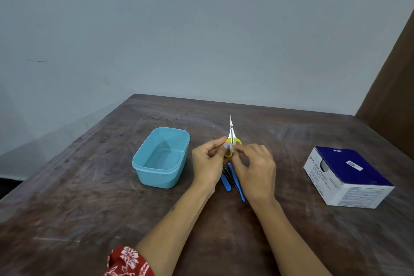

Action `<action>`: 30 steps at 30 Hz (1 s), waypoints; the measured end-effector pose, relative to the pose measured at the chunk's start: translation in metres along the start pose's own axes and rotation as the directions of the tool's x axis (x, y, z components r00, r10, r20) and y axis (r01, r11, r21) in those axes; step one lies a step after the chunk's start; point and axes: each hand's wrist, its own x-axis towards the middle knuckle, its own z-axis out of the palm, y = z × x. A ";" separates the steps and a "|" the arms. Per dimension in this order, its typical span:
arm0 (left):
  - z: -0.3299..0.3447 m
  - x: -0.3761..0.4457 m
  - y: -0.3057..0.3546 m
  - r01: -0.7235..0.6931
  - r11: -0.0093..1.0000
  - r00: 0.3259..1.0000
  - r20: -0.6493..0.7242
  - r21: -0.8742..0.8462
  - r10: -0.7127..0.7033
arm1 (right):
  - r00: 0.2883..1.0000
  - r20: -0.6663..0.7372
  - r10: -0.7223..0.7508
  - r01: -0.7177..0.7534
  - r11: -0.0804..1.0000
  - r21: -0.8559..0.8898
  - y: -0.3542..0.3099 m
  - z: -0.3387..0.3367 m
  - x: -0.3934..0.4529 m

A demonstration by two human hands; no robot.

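The scissors (pixel 231 133) have bright, polished metal blades and smooth yellow plastic handle loops. The small white piece (pixel 231 147) held against them is too small to tell paper from cloth. The teal container (pixel 156 178) is smooth, slightly glossy plastic. The blue handles (pixel 225 182) lying below look like smooth plastic. The alcohol swab box (pixel 349 170) is printed cardboard with a faint sheen. The surface (pixel 89 208) is dark wood, matt, scuffed and scratched. The sleeve (pixel 127 262) is printed cloth.
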 end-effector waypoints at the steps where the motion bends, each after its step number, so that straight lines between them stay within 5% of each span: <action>1: 0.001 0.000 0.000 0.007 1.000 1.000 0.010 0.007 -0.007 | 1.000 -0.014 0.007 -0.007 1.000 0.002 0.001 0.000 0.001; 5: 0.004 -0.003 0.000 0.017 0.999 0.999 0.038 0.030 -0.018 | 0.998 -0.049 0.035 -0.035 0.999 0.008 0.002 0.000 0.002; 11: -0.001 0.000 0.004 -0.023 1.000 0.998 -0.050 -0.005 0.022 | 0.995 0.083 0.060 -0.065 0.997 0.051 -0.003 -0.001 -0.001; 15: 0.000 0.000 0.006 -0.003 1.000 0.999 -0.038 -0.024 0.002 | 0.925 -0.093 0.369 -0.334 0.903 0.269 0.000 -0.006 0.005; 18: 0.003 -0.002 0.005 0.024 0.999 1.000 -0.006 0.025 -0.024 | 0.836 0.037 0.548 -0.504 0.739 0.448 0.000 -0.007 0.007; 30: 0.010 -0.009 0.009 0.178 0.984 0.969 0.169 0.018 -0.178 | 0.890 0.059 0.453 -0.415 0.748 0.518 -0.015 -0.012 0.006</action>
